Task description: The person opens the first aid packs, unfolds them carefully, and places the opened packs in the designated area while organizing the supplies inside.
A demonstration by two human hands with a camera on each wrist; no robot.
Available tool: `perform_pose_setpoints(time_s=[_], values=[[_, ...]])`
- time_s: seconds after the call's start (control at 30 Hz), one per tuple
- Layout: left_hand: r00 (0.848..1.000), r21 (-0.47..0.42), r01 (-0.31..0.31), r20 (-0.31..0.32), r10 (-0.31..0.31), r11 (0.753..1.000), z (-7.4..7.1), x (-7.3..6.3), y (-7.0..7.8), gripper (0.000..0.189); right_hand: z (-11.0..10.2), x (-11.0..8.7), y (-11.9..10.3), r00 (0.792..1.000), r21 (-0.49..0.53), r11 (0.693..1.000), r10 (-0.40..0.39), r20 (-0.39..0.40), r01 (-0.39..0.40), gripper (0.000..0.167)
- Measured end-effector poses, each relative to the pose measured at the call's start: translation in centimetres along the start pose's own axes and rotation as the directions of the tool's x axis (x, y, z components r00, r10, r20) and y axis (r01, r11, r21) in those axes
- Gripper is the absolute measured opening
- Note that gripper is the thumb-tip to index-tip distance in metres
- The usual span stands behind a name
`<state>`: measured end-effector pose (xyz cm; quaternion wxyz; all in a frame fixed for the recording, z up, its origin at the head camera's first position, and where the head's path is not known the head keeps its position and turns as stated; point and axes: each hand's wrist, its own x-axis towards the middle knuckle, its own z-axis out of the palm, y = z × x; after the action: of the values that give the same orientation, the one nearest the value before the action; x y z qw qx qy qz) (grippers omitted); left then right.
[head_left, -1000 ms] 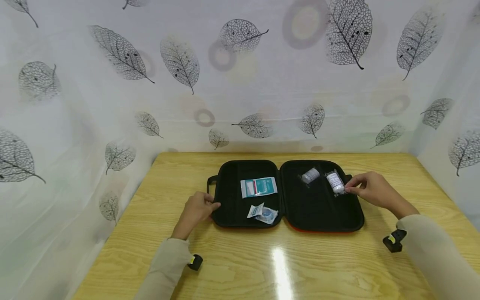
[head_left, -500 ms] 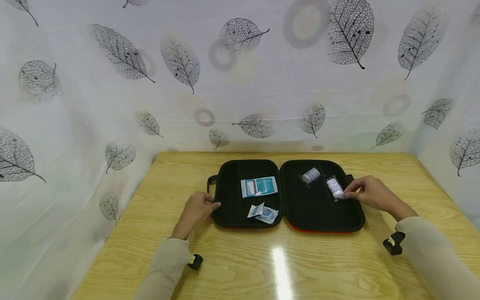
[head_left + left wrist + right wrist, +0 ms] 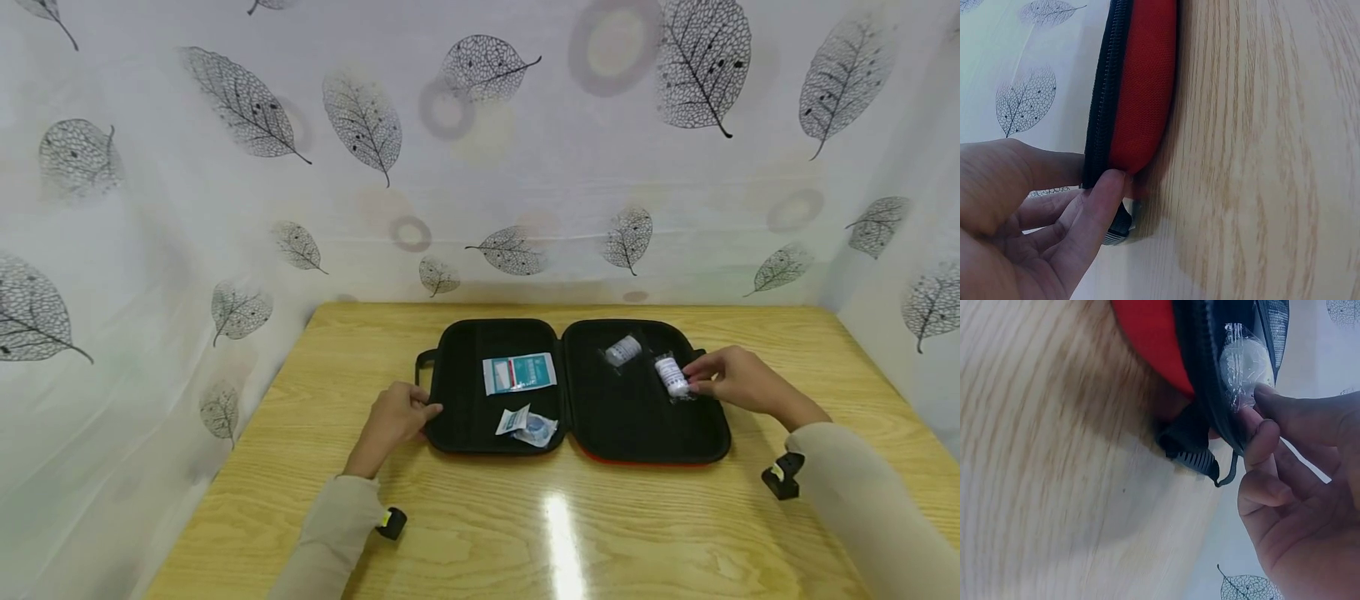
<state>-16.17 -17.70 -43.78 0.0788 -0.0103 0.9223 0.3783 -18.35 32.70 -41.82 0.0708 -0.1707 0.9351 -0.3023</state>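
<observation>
A zip-up case (image 3: 633, 433), black inside and red outside, lies spread open on the table. My left hand (image 3: 393, 421) pinches its left rim; in the left wrist view, the thumb and a finger sit either side of the zipper edge (image 3: 1107, 94). Over the right half, my right hand (image 3: 738, 382) pinches the near end of a bandage roll (image 3: 671, 375) in clear wrapping. In the right wrist view, thumb and index finger are at the crinkled wrapper of that roll (image 3: 1244, 365). Another wrapped bandage roll (image 3: 622, 351) lies to its left in the same half.
The case's left half holds a teal and white packet (image 3: 519, 374), a small white sachet (image 3: 512, 420) and a clear packet with something blue (image 3: 536, 430). A carry handle (image 3: 422, 367) sticks out on the left. A leaf-print curtain (image 3: 480, 167) hangs behind the wooden table (image 3: 480, 533).
The held bandage roll has shifted slightly toward the near side of the case. My right fingers have moved a little left along it. My left hand has stayed on the rim.
</observation>
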Motion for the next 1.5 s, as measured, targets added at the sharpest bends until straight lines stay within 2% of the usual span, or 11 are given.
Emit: perform_pose_setpoints(time_s=[0.43,0.77,1.03,1.3,1.5], values=[[1.000,0.026,0.003,0.005,-0.003,1.000,0.1,0.1,0.0,0.028,1.1,1.6,-1.3,1.000,0.054,0.999,-0.010,0.026,0.009,0.019],[1.000,0.036,-0.005,-0.004,0.005,0.999,0.1,0.1,0.0,0.025,2.4,2.2,-1.7,0.999,0.130,0.992,-0.007,0.043,0.001,0.026],[1.000,0.029,0.023,0.000,-0.023,0.999,0.1,0.1,0.0,0.028,2.7,2.3,-2.1,0.998,0.159,0.987,0.014,0.056,-0.023,0.029],[1.000,0.022,0.017,-0.001,-0.017,1.000,0.0,0.1,0.0,0.028,1.6,2.0,-2.3,0.995,0.103,0.994,0.020,0.095,-0.029,0.028],[1.000,0.018,0.012,-0.002,-0.012,1.000,0.0,0.0,0.2,0.028,0.3,2.4,-3.5,0.999,0.044,0.999,-0.011,0.032,0.010,0.021]])
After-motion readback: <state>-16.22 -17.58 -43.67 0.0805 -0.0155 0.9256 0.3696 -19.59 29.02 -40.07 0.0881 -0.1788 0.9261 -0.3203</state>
